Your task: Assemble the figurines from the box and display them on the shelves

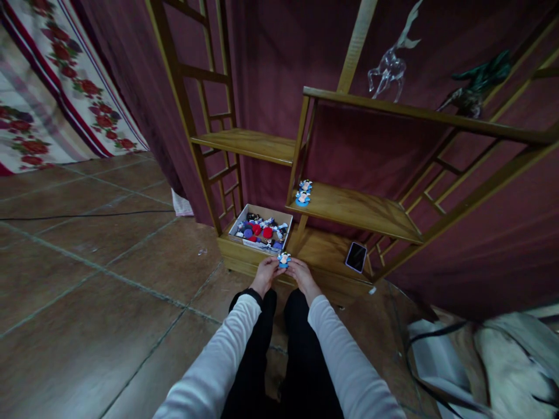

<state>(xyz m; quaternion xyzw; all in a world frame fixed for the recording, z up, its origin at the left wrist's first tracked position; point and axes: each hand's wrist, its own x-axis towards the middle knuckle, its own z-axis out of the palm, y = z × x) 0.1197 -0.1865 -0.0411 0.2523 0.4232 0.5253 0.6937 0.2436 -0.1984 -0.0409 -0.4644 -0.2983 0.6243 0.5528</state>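
Between my two hands, in front of the low shelf, is a small blue and white figurine (284, 259) on a blue base. My left hand (267, 273) grips its left side and my right hand (301, 274) its right side. Just beyond my left hand, a cardboard box (238, 237) holds several small figurines and red and blue round pieces, jumbled together. Two similar figurines stand upright on the middle shelf (362, 210): a front figurine (303, 198) at its left edge and a rear figurine (306, 186) close behind.
A phone or tablet (356, 257) lies on the bottom shelf (325, 250). A clear horse figure (390, 71) and a dark green sculpture (478, 87) stand on the upper shelf. A bag (510, 355) sits at lower right. A black cable (87, 216) crosses the tiled floor.
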